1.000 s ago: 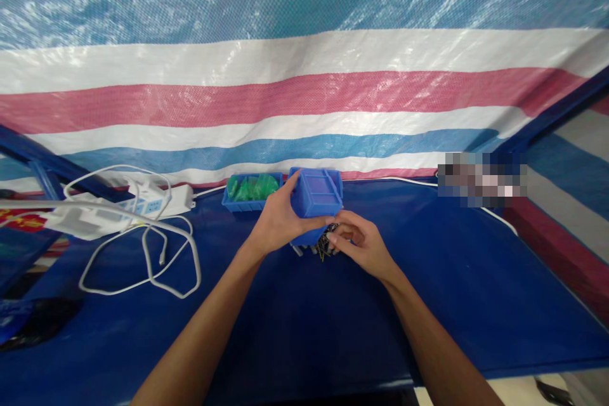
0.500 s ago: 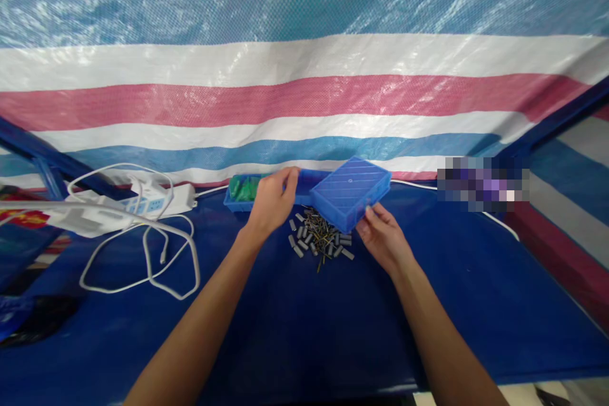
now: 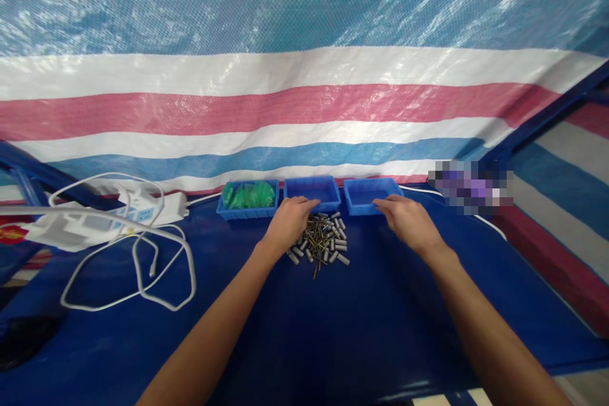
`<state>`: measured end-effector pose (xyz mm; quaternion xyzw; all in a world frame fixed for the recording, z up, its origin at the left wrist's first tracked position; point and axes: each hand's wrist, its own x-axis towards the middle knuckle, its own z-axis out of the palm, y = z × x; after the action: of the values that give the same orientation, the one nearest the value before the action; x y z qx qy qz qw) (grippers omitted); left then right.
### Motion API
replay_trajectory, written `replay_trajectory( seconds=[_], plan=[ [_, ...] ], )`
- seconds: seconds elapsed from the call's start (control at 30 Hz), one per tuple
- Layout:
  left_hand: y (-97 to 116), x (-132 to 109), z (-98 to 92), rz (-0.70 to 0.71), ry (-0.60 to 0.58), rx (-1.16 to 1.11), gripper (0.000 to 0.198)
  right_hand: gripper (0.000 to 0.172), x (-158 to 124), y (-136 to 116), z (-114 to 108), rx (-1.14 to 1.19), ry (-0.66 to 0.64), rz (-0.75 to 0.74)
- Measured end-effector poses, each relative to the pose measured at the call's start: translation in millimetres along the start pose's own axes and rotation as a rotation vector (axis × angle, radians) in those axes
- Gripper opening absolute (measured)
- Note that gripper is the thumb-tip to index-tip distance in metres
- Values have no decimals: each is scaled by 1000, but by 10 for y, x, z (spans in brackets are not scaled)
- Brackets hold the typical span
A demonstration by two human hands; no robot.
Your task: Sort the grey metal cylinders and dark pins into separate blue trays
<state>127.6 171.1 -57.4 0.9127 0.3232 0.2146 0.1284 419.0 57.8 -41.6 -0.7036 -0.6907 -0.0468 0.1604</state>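
Note:
A heap of small grey sleeves and dark screws (image 3: 321, 242) lies on the blue table cover (image 3: 333, 330). Behind it stand three blue trays in a row: the left tray (image 3: 247, 208) holds green pieces, the middle tray (image 3: 313, 191) and the right tray (image 3: 371, 193) look bare inside. My left hand (image 3: 290, 221) rests at the front edge of the middle tray, beside the heap, fingers curled and holding nothing. My right hand (image 3: 408, 221) lies just in front of the right tray, fingers stretched toward its rim, holding nothing.
A white power strip (image 3: 109, 216) with looping white cables (image 3: 137, 266) lies at the left. A striped tarp wall (image 3: 304, 108) rises right behind the trays. A dark object (image 3: 23, 339) sits at the left front edge. Blue frame bars run at both sides.
The blue tray that my hands tipped over, spilling the heap, now stands upright at the right of the row. My right hand has let go of it; my left hand moved to the middle tray.

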Motion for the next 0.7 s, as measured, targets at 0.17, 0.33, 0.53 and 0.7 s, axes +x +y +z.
replay_trajectory(
  seconds=[0.17,0.33,0.53,0.7],
  plan=[
    [-48,-14,-25,12,-3,-65,38,34,66,23,267,108,43,-41],
    [-100,-28,-42,29,-6,-83,38,33,71,51,309,149,84,-70],
    [-172,-31,-33,63,-13,-120,38,33,76,-14,340,154,105,-79],
    [-178,-43,-20,75,13,-105,39,33,56,-67,349,164,123,-61]
  ],
)
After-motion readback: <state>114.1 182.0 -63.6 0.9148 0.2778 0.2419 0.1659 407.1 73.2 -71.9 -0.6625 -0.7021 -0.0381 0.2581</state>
